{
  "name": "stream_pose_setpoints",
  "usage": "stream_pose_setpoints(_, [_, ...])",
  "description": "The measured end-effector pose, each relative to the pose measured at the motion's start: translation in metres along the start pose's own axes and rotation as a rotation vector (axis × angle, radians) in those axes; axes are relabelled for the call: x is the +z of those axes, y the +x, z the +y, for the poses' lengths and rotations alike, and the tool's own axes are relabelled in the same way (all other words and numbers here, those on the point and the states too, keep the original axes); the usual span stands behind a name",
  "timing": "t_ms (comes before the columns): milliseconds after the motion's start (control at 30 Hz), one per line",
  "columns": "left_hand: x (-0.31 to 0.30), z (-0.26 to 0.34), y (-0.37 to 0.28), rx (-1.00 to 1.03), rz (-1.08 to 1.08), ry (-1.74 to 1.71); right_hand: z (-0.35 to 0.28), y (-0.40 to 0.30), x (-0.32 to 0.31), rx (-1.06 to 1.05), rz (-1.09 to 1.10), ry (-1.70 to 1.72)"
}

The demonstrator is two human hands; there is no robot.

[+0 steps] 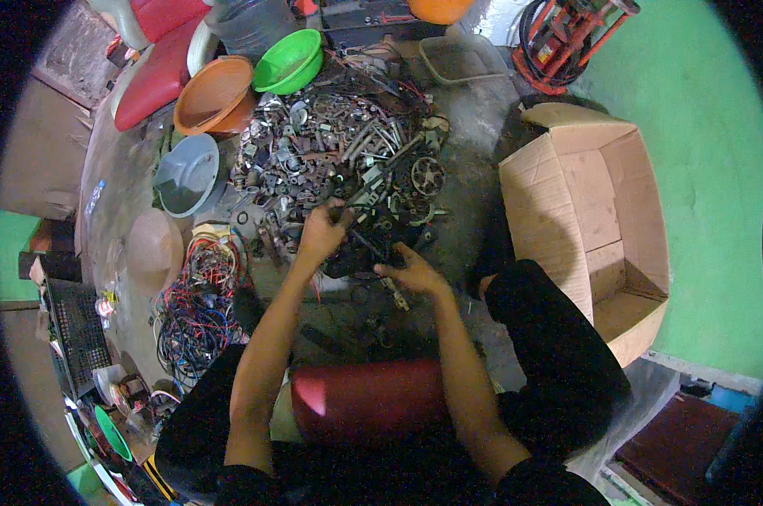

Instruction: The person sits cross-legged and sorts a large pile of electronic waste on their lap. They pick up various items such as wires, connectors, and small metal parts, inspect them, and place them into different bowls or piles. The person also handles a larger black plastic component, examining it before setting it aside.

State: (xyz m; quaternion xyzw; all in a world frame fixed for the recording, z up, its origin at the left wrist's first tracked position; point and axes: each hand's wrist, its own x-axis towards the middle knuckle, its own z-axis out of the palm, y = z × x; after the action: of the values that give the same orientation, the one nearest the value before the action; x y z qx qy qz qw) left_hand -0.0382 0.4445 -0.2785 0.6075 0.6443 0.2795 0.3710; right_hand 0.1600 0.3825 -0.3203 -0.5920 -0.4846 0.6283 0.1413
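Note:
My left hand (323,233) is at the near edge of a pile of metal and plastic parts (293,145), its fingers closed on a dark part of a black tangled assembly (362,246). To the right of it, my right hand (416,273) touches the same assembly, thumb and fingers apart around its near side. Shadow hides how firmly it grips. Below the right fingers, a pale slim strip (393,294) points toward me. A spoked metal wheel (428,176) lies in the pile beyond my right hand.
An open cardboard box (574,221) stands at right by the green wall. Orange (212,95), green (290,62) and grey (188,174) basins curve around the pile's left. Coloured wires (201,316) are heaped near my left leg. Behind are a clear tub (464,60) and an orange press-like frame (555,54).

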Motion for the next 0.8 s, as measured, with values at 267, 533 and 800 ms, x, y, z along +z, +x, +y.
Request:
stream_pose_setpoints(267, [-0.064,-0.033,-0.039,-0.233,-0.482,-0.224,-0.026,-0.029,0.000,-0.046,0.097,0.504])
stream_pose_setpoints(533, [-0.132,0.055,-0.084,-0.175,-0.320,-0.932,-0.086,-0.083,0.004,-0.219,-0.155,1.060])
stream_pose_setpoints(800, [-0.147,0.140,-0.135,0.029,-0.390,-0.393,-0.114,-0.168,0.016,-0.040,-0.195,0.979])
